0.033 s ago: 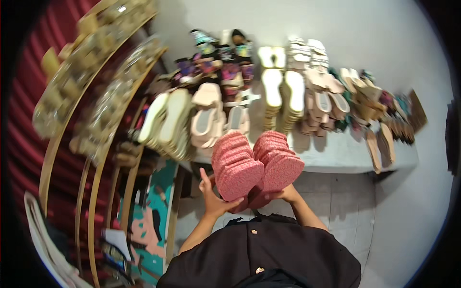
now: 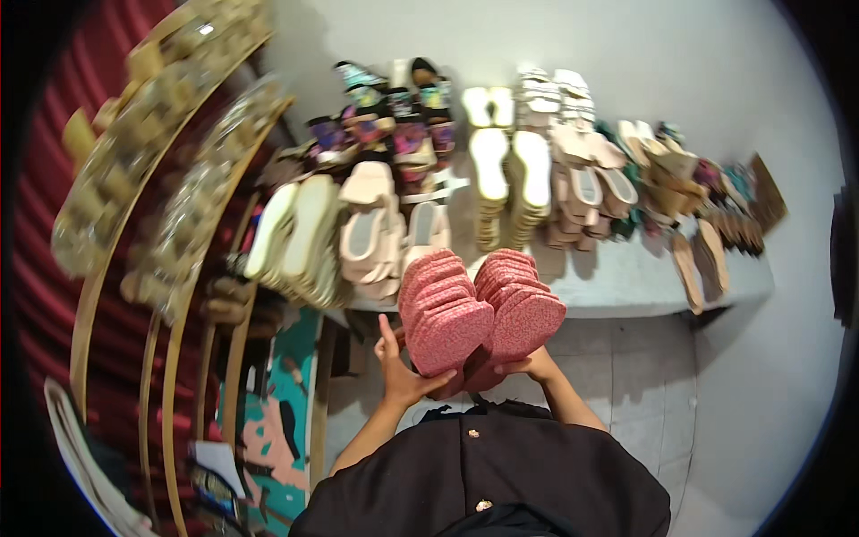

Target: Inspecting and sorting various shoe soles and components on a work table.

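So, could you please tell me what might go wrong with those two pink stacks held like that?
1. The pink sandal stacks are tall and lean; gripped only at the base by the left hand and right hand, the upper soles could slide off.
2. They are held close to the crowded shelf; a nudge might topple the cream sandals standing beside them.

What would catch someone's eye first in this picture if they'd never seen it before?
First, the two stacks of pink speckled soles at the centre, held up from below by the left hand and the right hand. Behind them, a grey ledge along the wall is crowded with rows of sandals. At far left, curved wooden racks carry more footwear.
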The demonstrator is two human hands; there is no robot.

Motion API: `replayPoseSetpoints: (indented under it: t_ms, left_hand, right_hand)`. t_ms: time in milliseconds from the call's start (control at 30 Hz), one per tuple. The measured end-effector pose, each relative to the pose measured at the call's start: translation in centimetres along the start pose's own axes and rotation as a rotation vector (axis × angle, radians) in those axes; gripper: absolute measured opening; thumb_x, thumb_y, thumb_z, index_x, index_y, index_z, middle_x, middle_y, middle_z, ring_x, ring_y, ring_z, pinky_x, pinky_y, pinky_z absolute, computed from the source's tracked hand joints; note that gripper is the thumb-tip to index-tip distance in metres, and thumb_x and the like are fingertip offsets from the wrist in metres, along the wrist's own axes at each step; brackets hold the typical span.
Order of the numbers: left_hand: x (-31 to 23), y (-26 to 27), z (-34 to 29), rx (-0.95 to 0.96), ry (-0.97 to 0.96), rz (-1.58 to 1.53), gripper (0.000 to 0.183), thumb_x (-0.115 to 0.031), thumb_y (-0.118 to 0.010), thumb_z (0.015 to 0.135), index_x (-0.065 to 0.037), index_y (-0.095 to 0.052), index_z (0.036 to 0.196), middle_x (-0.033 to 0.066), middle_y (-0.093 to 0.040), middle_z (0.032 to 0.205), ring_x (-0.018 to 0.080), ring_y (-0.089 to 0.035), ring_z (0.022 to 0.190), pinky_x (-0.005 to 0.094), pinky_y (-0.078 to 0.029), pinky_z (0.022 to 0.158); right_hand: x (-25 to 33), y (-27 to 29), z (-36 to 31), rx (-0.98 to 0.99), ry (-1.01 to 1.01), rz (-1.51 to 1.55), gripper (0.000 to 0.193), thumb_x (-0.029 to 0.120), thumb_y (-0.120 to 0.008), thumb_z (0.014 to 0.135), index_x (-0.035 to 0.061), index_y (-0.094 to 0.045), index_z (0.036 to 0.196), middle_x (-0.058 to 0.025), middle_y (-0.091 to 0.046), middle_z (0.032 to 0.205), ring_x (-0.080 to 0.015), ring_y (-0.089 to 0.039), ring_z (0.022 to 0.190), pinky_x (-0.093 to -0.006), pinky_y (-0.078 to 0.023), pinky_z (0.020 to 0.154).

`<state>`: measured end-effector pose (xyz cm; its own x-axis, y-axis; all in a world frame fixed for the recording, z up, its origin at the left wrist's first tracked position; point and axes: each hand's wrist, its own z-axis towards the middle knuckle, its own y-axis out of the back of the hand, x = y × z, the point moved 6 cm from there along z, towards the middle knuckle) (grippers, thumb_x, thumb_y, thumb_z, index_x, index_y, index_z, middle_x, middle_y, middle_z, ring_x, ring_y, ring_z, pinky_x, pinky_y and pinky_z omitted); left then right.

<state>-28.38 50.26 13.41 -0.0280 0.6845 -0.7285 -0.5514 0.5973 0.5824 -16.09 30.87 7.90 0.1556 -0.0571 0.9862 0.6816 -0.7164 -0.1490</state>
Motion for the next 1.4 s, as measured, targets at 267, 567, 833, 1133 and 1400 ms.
replayPoseSetpoints:
  t_ms: [267,567,833,1133,1400]
  left_hand:
    - [-2.4,-18.0,1.3,0.433,0.148,-0.603,0.117,-0.029,-0.082,0.056,-0.003,-0.004,0.139,0.0235,-0.045,0.12,0.0296,-0.053,0.104,0.0363,-0.043,0.087]
    - [-5.3,-32.5,0.1,0.722,0.278,-0.672,0.086,-0.036,-0.077,0.062,-0.001,-0.035,0.129,0.0152,-0.055,0.114,0.0222,-0.054,0.103,0.0321,-0.041,0.088]
    - [-10.4,-41.8,3.9,0.818,0.223,-0.609,0.081,-0.038,-0.072,0.065,-0.006,-0.035,0.13,0.0141,-0.054,0.117,0.0253,-0.054,0.105,0.0326,-0.039,0.09]
    - [-14.3,-50.9,8.1,0.808,0.274,-0.495,0.076,-0.041,-0.067,0.07,-0.001,-0.036,0.127,0.0171,-0.053,0.117,0.0262,-0.053,0.106,0.0324,-0.039,0.09]
    - [-14.1,-51.8,8.7,0.74,0.303,-0.388,0.083,-0.05,-0.064,0.068,-0.005,-0.034,0.131,0.0217,-0.056,0.112,0.0367,-0.052,0.105,0.0387,-0.039,0.09]
  right_hand:
    - [-4.4,11.2,-9.5,-0.566,-0.013,0.276,0.076,0.004,-0.075,0.055,0.0009,-0.039,0.122,-0.0089,-0.052,0.113,-0.0203,-0.049,0.104,-0.0343,-0.037,0.092]
    - [-9.1,20.6,-14.5,-0.906,-0.072,0.366,0.065,0.016,-0.067,0.066,-0.0028,-0.04,0.122,-0.0117,-0.053,0.112,-0.0217,-0.051,0.102,-0.0317,-0.036,0.091]
    - [-7.2,30.6,-14.3,-0.971,-0.044,0.297,0.061,0.018,-0.066,0.07,-0.0033,-0.041,0.123,-0.0125,-0.053,0.115,-0.0219,-0.05,0.104,-0.0305,-0.036,0.091]
    - [-5.1,43.8,-10.1,-0.858,-0.025,0.231,0.056,0.013,-0.058,0.074,0.0003,-0.04,0.125,-0.0094,-0.054,0.113,-0.0188,-0.051,0.103,-0.0297,-0.038,0.09]
    - [-7.3,49.5,-10.1,-0.8,-0.126,0.214,0.06,0.018,-0.06,0.072,0.0009,-0.039,0.126,-0.0117,-0.048,0.117,-0.021,-0.045,0.108,-0.0299,-0.034,0.094]
